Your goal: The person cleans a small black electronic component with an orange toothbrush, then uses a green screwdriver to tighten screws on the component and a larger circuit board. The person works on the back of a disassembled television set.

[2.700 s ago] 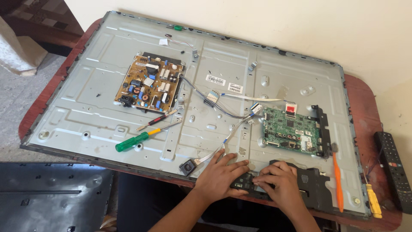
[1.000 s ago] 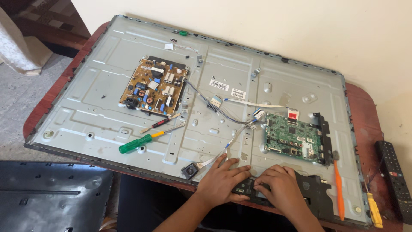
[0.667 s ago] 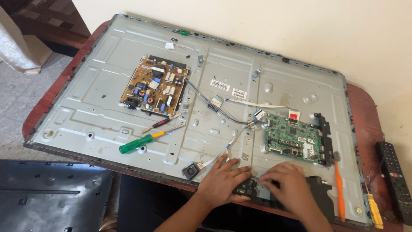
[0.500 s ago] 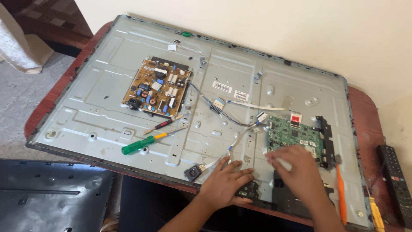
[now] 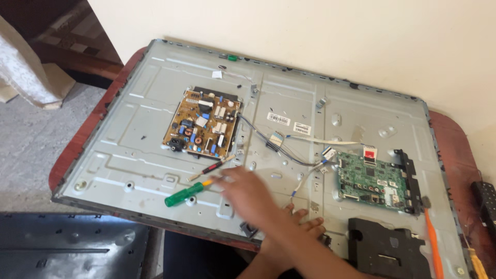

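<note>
A large flat-screen set lies face down, its grey metal back panel [image 5: 155, 103] bare. My right hand [image 5: 247, 194], blurred by motion, reaches left across the panel, fingers extended and empty, just right of a green-handled screwdriver [image 5: 183, 194] and a thin red-and-black screwdriver [image 5: 212, 168]. My right forearm crosses over my left hand [image 5: 305, 226], which rests flat on the panel's near edge with only its fingers showing. A tan power board [image 5: 204, 124] sits left of centre, a green main board [image 5: 374, 181] at the right, with wires [image 5: 279, 147] between them.
A black plastic piece [image 5: 387, 248] lies at the near right of the panel, beside an orange-handled screwdriver [image 5: 434, 243] and a yellow-handled tool [image 5: 478, 263]. A dark remote [image 5: 485, 196] sits on the red-brown table [image 5: 454, 134]. A black cover [image 5: 67, 248] lies lower left.
My right hand left the black piece at the near right edge, rose toward the green board, then swept left toward the screwdrivers. My left hand stayed at the near edge.
</note>
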